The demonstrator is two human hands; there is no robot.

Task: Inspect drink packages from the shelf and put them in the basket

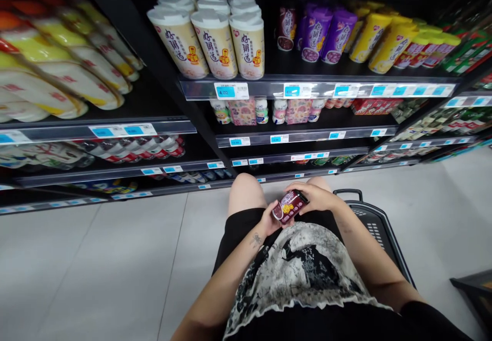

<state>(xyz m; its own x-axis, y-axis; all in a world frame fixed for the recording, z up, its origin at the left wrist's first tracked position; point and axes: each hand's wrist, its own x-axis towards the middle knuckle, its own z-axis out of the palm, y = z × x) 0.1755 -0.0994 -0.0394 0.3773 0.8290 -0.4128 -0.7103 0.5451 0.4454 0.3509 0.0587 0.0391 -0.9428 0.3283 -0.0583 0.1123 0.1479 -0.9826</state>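
A dark maroon porridge can with a black lid lies tilted on its side between my two hands, low over my lap. My left hand cups its lower left end, fingers wrapped underneath. Around the lidded right end, my right hand grips with its fingers over the top. The printed label faces up towards me. On the upper shelf ahead, a similar maroon can stands beside purple cans.
Shelves hold white-lidded cream cups, yellow cans and slanted bottles. Price tags line the shelf edge. A black shopping basket is on the floor at my right. A dark corner of furniture juts in at lower right.
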